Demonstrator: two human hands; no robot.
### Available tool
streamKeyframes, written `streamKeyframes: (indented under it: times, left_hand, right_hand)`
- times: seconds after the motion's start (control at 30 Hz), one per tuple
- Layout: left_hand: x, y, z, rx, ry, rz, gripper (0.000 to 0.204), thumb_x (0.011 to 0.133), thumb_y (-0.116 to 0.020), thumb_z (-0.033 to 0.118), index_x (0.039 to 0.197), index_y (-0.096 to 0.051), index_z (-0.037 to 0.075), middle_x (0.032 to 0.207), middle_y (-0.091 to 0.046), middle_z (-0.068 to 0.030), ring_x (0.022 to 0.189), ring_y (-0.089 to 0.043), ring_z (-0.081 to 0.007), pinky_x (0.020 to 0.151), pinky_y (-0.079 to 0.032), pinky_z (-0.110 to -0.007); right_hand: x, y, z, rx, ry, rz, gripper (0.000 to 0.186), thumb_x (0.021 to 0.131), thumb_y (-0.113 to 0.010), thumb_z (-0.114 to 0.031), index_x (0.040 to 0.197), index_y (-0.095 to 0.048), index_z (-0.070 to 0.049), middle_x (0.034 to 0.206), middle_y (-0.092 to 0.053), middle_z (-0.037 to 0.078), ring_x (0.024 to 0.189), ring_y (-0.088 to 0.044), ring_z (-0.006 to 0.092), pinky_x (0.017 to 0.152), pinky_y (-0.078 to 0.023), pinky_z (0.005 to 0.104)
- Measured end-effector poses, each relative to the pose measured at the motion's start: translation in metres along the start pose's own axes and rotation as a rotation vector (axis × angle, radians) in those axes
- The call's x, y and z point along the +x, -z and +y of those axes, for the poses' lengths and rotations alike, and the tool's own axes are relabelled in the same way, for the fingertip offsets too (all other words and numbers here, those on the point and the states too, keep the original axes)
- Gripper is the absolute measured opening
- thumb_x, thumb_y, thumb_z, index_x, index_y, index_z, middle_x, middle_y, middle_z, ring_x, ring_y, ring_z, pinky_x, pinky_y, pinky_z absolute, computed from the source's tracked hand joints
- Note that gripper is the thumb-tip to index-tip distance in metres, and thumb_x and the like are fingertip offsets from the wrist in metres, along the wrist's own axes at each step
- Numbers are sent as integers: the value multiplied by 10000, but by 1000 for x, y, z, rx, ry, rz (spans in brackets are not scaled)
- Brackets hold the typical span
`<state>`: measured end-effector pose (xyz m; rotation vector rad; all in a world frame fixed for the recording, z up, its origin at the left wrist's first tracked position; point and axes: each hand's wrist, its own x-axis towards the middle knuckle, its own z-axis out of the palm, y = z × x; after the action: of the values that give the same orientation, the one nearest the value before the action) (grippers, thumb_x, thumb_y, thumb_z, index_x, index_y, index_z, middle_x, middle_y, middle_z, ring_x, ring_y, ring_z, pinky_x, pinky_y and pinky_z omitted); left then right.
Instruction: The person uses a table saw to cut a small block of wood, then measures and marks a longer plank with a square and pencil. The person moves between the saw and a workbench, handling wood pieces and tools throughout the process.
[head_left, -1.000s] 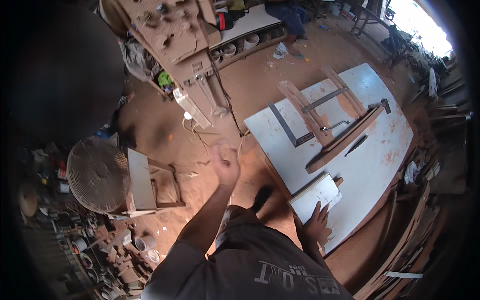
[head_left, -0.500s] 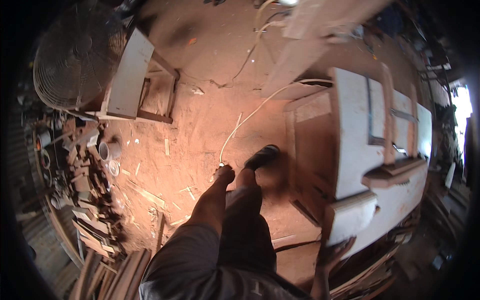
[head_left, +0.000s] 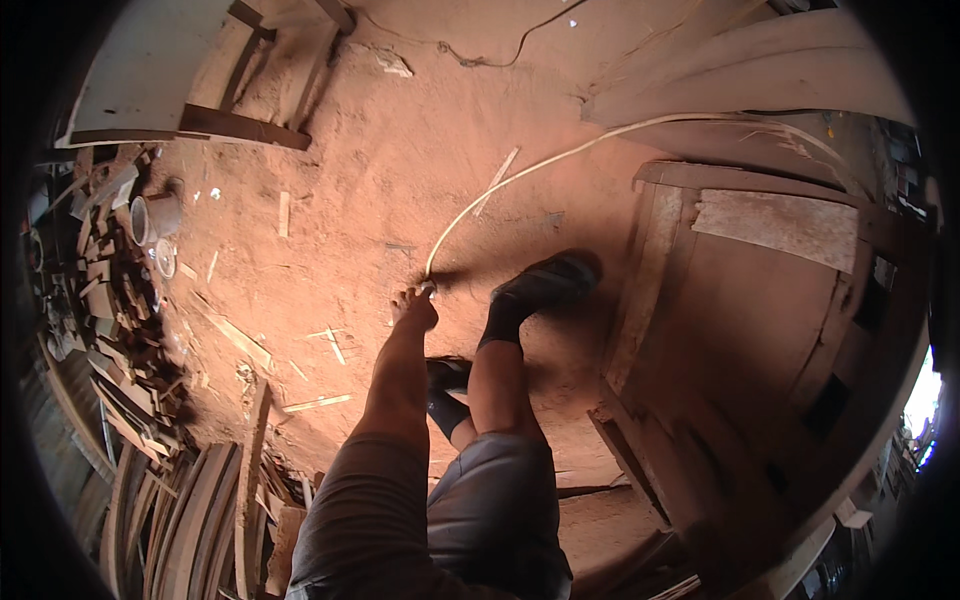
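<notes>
My left hand (head_left: 415, 308) reaches down near the dusty floor, its fingertips closed on the end of a pale cord (head_left: 470, 205), which curves away to the upper right. A thin wood strip (head_left: 493, 187) lies beneath the cord. My shoe (head_left: 545, 280) is just right of the hand, on the floor. My right hand cannot be made out in this view.
A wooden framed bench side (head_left: 750, 310) stands close at my right. A white board on a wooden frame (head_left: 135, 80) is at upper left. Scrap wood (head_left: 110, 330) and a bucket (head_left: 155, 215) line the left, with long planks (head_left: 190, 520) at lower left.
The view has swung down toward the floor. My left hand has lowered to the cord's end. My right hand, earlier on a small white board on the bench, has left the view.
</notes>
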<state>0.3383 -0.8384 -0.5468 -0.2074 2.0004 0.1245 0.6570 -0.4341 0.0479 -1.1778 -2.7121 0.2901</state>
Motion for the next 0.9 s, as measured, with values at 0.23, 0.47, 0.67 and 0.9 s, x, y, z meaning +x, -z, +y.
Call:
streamKeyframes:
  times: [0.23, 0.47, 0.67, 0.9]
  left_hand:
    - [22, 5, 19, 81, -121, 67, 478, 1009, -570, 140, 1458, -581, 307, 1530, -520, -184, 1461, -467, -430, 1196, -389, -578]
    - [-91, 55, -13, -28, -584, 588, 193, 990, -614, 171, 1163, -698, 185, 1030, -645, -189, 983, -635, -427, 844, -536, -554]
    - [-243, 215, 3, -188, -952, 305, 360, 899, -747, 136, 1257, -706, 126, 1049, -732, -166, 1063, -705, -388, 946, -574, -481]
    - [-436, 457, 99, -498, -1218, 798, 403, 948, -786, 146, 1339, -712, 88, 1104, -759, -131, 987, -715, -237, 919, -579, -390]
  right_hand:
    - [3, -10, -3, -69, 52, 17, 704, 1101, -560, -349, 1666, -310, -13, 1692, -319, 279, 1451, -450, 465, 1218, -337, 574]
    - [-9, 14, -11, -54, 57, 49, 705, 1092, -606, -325, 1660, -337, -5, 1680, -334, 305, 1401, -509, 486, 1178, -408, 577]
    - [-12, 27, -10, 22, 93, 76, 706, 1085, -645, -305, 1654, -360, 1, 1669, -347, 327, 1358, -559, 503, 1144, -469, 580]
    - [-11, 10, 1, -173, 135, 169, 643, 1045, -666, -276, 1512, -442, 105, 1473, -510, 379, 1348, -509, 559, 1108, -437, 643]
